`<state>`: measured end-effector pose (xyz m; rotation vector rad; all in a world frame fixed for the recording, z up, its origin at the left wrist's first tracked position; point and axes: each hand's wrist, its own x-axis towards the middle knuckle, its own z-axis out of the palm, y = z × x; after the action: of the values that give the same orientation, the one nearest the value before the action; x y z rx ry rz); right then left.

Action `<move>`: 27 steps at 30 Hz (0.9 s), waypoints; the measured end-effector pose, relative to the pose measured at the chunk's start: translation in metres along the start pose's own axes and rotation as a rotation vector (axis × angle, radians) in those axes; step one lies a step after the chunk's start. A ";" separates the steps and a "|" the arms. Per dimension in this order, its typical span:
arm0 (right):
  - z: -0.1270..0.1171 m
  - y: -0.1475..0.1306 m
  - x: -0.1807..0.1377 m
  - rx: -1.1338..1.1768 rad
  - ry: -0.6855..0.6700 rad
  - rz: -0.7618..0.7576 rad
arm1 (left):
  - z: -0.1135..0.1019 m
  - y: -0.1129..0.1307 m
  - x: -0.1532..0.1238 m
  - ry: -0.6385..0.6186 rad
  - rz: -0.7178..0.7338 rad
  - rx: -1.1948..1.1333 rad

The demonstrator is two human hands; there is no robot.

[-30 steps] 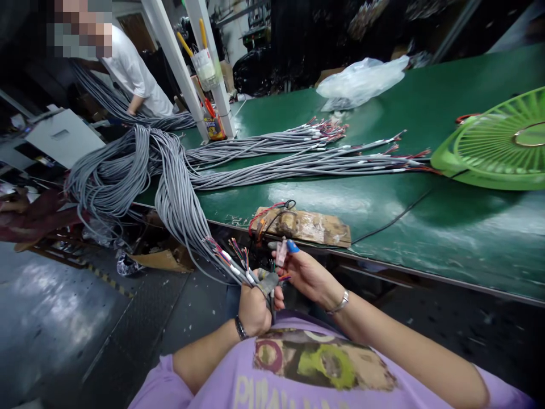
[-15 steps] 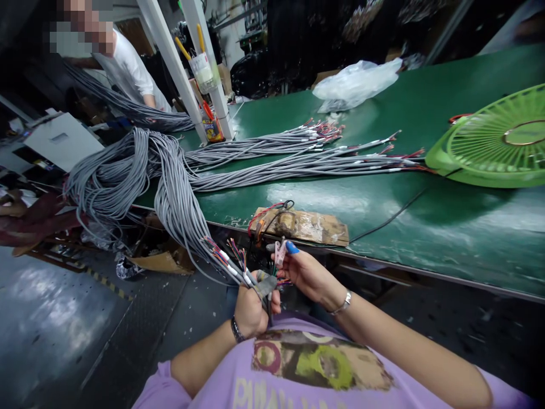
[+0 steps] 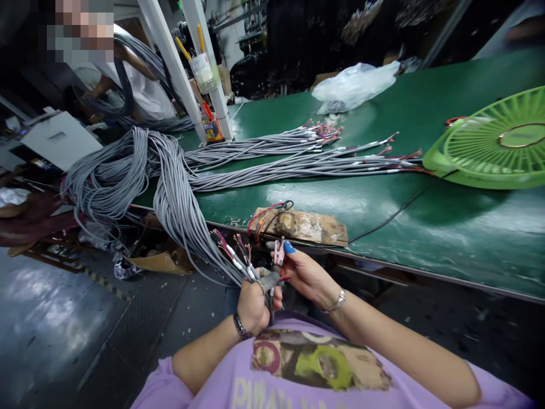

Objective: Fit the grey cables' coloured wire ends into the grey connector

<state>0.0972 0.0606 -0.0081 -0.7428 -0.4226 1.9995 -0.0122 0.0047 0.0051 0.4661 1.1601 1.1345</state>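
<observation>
My left hand (image 3: 254, 305) is closed around the ends of a grey cable bundle (image 3: 179, 210), whose stripped coloured wires (image 3: 232, 247) fan out above my fist. That bundle hangs off the edge of the green table (image 3: 447, 227). Just to the right, my right hand (image 3: 304, 272) pinches a small pale connector (image 3: 279, 253) between thumb and fingers; the thumbnail is blue. Both hands are held in front of my chest, below the table edge, a few centimetres apart.
More grey cables (image 3: 298, 156) lie across the table. A taped cardboard block with red and black wires (image 3: 302, 225) sits at the near edge. A green fan grille (image 3: 494, 145) is at right, a plastic bag (image 3: 355, 82) behind. Another person (image 3: 128, 79) handles cables at far left.
My hands have hardly moved; the wire ends shifted slightly right. The person at far left has lifted a loop of grey cables up over a shoulder.
</observation>
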 end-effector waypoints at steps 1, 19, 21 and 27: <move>0.000 0.000 0.000 0.000 -0.012 0.004 | 0.000 0.000 0.000 0.000 0.002 0.002; -0.016 -0.020 -0.022 -0.535 -0.233 0.227 | -0.015 -0.010 -0.009 -0.022 0.128 0.128; -0.014 -0.022 -0.021 -0.632 -0.254 0.172 | -0.017 -0.012 -0.009 -0.051 0.129 0.180; -0.018 -0.017 -0.017 -0.761 -0.287 0.086 | -0.018 -0.012 -0.010 -0.159 -0.011 0.288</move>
<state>0.1269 0.0550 -0.0065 -0.9305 -1.3871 2.0213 -0.0228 -0.0133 -0.0072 0.7567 1.1887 0.9065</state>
